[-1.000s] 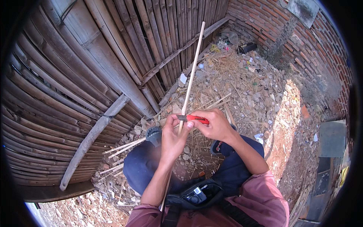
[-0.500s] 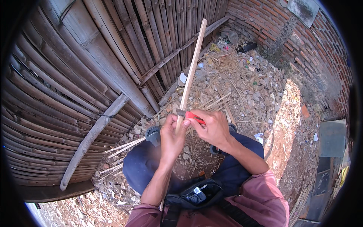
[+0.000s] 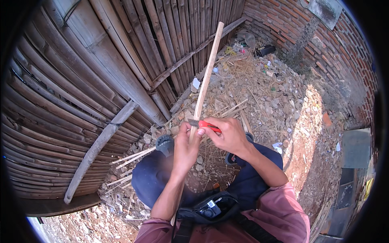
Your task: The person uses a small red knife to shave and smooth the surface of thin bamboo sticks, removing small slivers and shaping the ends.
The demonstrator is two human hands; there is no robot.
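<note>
A long, pale strip of split bamboo or wood [image 3: 208, 73] slants up and away from my body. My left hand [image 3: 186, 148] is closed around its lower part, with the thumb along it. In my right hand [image 3: 229, 135] is a utility knife with a red handle [image 3: 209, 126], gripped between thumb and fingers. Its short grey blade [image 3: 193, 122] lies across the strip just above my left thumb. How deep the edge sits in the strip I cannot tell. The strip's lower end runs down beside my left forearm.
A bamboo slat wall [image 3: 121, 60] rises at the left, a brick wall [image 3: 344, 56] at the far right. Rubble and dry shavings [image 3: 259, 89] cover the ground. Thin strips [image 3: 139, 157] lie by my left knee. An open black waist bag [image 3: 208, 208] rests at my lap.
The strip's far end has shifted slightly right and toward me. The knife has tilted a little across the strip, and both hands keep their grips.
</note>
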